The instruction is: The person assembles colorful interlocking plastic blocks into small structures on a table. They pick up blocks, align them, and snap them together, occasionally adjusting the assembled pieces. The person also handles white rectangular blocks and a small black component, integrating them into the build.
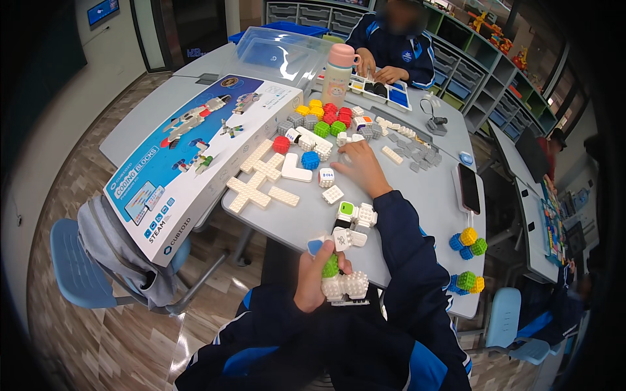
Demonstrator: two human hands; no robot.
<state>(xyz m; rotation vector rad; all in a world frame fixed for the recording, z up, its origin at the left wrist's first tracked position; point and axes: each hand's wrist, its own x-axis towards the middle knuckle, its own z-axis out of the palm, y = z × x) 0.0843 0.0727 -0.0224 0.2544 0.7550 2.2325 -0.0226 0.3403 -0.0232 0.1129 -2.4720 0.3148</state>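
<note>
Left hand (312,280): a studded white-and-green plastic block assembly (355,285) is gripped by wrapped fingers.
Assembly: held at the smooth grey worktop (430,195)'s near edge; could be dropped if grip is loosened.
Right hand (364,168): fingers half-spread near small white plastic blocks (342,138); anything pinched cannot be told.

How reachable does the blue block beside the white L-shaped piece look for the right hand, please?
Likely yes: the right hand is near the blue block, and the short way between them looks free, though a white cube sits close by.
</note>
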